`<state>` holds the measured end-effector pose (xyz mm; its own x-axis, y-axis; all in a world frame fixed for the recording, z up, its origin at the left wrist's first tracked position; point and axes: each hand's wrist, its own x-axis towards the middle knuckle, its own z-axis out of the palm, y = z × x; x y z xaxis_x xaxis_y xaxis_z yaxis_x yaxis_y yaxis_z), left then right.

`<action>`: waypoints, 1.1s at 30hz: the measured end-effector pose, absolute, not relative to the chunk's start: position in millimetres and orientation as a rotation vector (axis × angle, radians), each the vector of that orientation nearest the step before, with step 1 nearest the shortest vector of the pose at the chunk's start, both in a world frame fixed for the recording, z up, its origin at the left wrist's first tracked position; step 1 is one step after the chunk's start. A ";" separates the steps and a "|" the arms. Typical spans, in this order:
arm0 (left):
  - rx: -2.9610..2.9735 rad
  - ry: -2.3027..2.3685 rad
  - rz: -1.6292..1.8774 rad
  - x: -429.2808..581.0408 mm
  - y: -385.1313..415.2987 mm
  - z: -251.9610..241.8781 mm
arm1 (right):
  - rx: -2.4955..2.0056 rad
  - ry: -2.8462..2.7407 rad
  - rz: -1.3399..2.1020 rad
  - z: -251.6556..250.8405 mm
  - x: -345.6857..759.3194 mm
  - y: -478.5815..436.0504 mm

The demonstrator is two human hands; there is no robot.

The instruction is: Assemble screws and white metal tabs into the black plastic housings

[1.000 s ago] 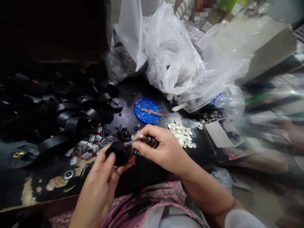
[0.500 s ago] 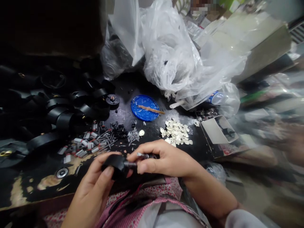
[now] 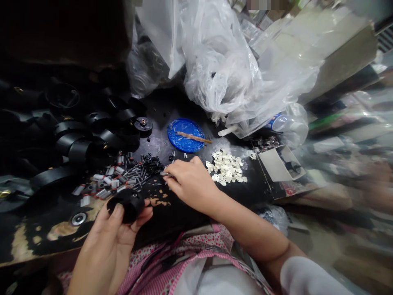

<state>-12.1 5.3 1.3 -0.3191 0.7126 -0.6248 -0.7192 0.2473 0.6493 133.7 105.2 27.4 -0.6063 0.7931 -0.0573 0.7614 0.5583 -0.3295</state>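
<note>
My left hand (image 3: 115,233) is closed round a black, hollow, round plastic part (image 3: 126,205), held just above the table's near edge. Over the middle of the table my right hand (image 3: 192,184) reaches forward, its fingertips pinched at the small grey pieces. A small silver-tipped tool (image 3: 166,173) pokes out of those fingers; the rest of it is hidden by the hand. Left of the fingertips lie thin coil springs (image 3: 138,171) and small black pieces (image 3: 152,163). Grey cylinders with red ends (image 3: 107,180) are heaped beyond the held part.
A blue lid (image 3: 186,141) smeared with paste carries a brown stick (image 3: 193,137). Pale flat plates (image 3: 227,166) are piled right of my hand, near an open small box (image 3: 285,164). Black round parts (image 3: 73,143) crowd the left; plastic bags (image 3: 221,69) stand behind. A metal ring (image 3: 79,218) lies front left.
My right hand has moved away from the black part, forward to the small pieces. My left hand has shifted slightly left and turned the black part. The spring seen at the part no longer shows.
</note>
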 end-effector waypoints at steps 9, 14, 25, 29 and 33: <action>0.021 1.168 1.470 -9.1 7.4 0.5 | -1.261 -2.822 0.206 11.1 122.6 103.8; 0.014 1.171 1.480 -8.7 7.4 4.3 | -1.252 -2.728 0.352 12.4 123.9 101.9; -0.061 1.081 1.464 1.6 16.8 1.5 | -1.050 -2.213 0.910 24.4 133.7 79.5; -0.015 1.096 1.475 7.3 14.7 1.6 | -1.107 -2.105 0.875 22.1 132.4 78.0; 0.020 1.128 1.481 6.8 11.0 3.0 | -1.101 -2.128 0.761 23.9 132.4 75.4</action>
<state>6.8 11.0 3.0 -0.2865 0.7704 -0.5695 -0.7539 0.1856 0.6303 132.4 75.4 23.9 -0.4626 0.8485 0.2569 0.4931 0.4871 -0.7208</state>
